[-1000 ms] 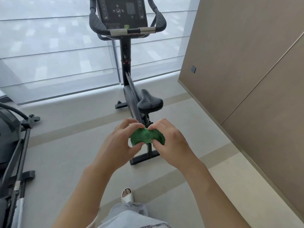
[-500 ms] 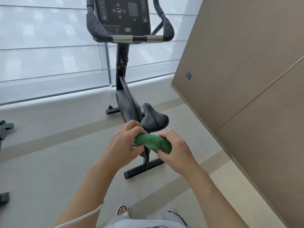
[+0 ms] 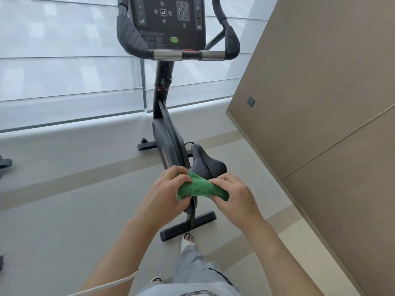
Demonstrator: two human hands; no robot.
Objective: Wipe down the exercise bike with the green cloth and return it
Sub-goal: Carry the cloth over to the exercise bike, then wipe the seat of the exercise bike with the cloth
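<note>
A green cloth (image 3: 199, 187) is stretched between both hands just behind the bike's black saddle (image 3: 206, 163). My left hand (image 3: 165, 192) pinches the cloth's left end and my right hand (image 3: 234, 197) grips its right end. The black exercise bike (image 3: 168, 146) stands straight ahead, its console (image 3: 168, 20) and handlebars (image 3: 188, 54) at the top of the view, its rear foot bar (image 3: 188, 226) on the floor below my hands.
A brown panelled wall (image 3: 320, 92) runs close along the right. Shaded windows (image 3: 64, 71) fill the back. Part of another machine (image 3: 4, 165) shows at the left edge. My sandalled foot (image 3: 188, 242) is right beside the bike's rear foot bar.
I have stepped closer to the bike, which now looms larger. The cloth has gone from a bunched ball to a longer strip pulled between my hands.
</note>
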